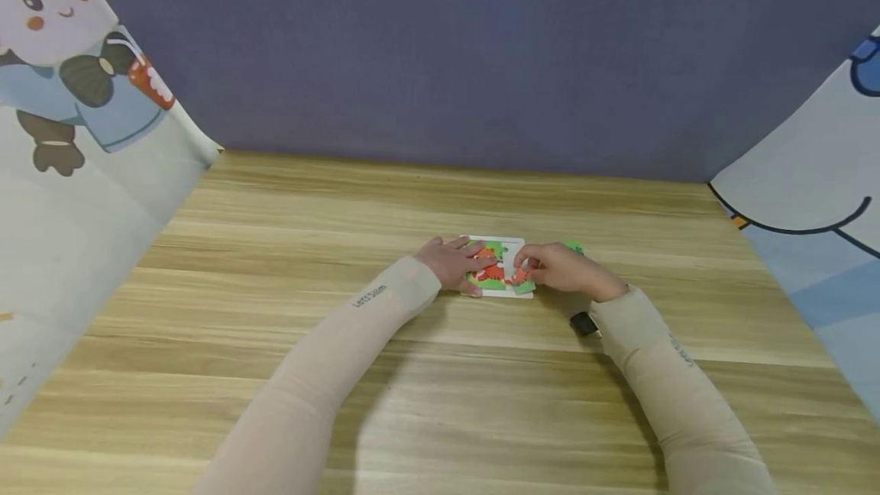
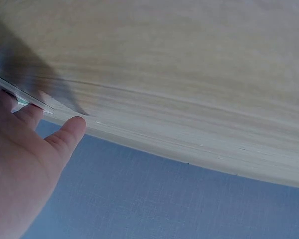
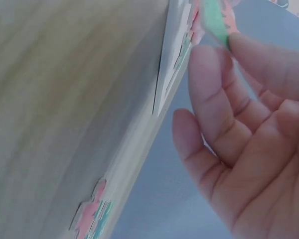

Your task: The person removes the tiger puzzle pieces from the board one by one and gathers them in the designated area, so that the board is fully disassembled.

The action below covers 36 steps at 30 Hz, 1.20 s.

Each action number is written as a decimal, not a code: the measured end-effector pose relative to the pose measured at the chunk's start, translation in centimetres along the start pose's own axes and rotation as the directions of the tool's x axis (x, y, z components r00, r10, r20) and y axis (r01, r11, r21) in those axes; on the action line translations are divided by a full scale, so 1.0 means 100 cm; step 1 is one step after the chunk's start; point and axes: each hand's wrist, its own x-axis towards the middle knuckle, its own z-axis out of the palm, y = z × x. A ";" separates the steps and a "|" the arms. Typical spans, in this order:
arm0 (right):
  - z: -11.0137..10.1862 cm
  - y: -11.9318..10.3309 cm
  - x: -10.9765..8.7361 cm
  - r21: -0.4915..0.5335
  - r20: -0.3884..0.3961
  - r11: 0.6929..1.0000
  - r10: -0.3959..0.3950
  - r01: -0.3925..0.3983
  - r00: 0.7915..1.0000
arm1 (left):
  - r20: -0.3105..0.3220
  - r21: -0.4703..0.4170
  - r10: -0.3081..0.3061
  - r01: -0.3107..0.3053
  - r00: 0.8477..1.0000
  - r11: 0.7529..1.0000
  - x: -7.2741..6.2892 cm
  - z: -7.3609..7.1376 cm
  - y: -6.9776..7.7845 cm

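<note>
A small jigsaw puzzle board [image 1: 502,239] with a white border lies flat on the wooden table, its picture green and orange-red. My left hand [image 1: 452,262] rests on the board's left side, fingers spread over the picture. In the left wrist view, that hand [image 2: 27,164] reaches the board's edge with its fingertips. Between thumb and fingers, my right hand [image 1: 567,270] pinches a green and red puzzle piece [image 3: 217,22] at the board's lower right part. Bare white backing shows along the board's right side. Another loose piece [image 1: 574,245] lies beyond the right hand, partly hidden by it.
A small black object [image 1: 583,325] with a metal tip lies beside the right wrist. The wooden table [image 1: 309,205] ends at a dark blue wall [image 1: 440,59]. Printed cartoon cloths hang at the left [image 1: 89,98] and right [image 1: 811,166].
</note>
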 end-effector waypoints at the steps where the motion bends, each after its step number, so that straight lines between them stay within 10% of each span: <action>1: 0.000 0.000 -0.001 0.014 -0.002 1.000 0.001 -0.001 1.000 | -0.003 0.003 0.001 -0.001 1.000 1.000 0.000 0.000 0.000; 36: -0.015 0.029 -0.052 0.022 -0.083 0.999 0.036 -0.034 0.996 | -0.003 0.016 0.012 -0.012 1.000 1.000 0.008 0.004 -0.001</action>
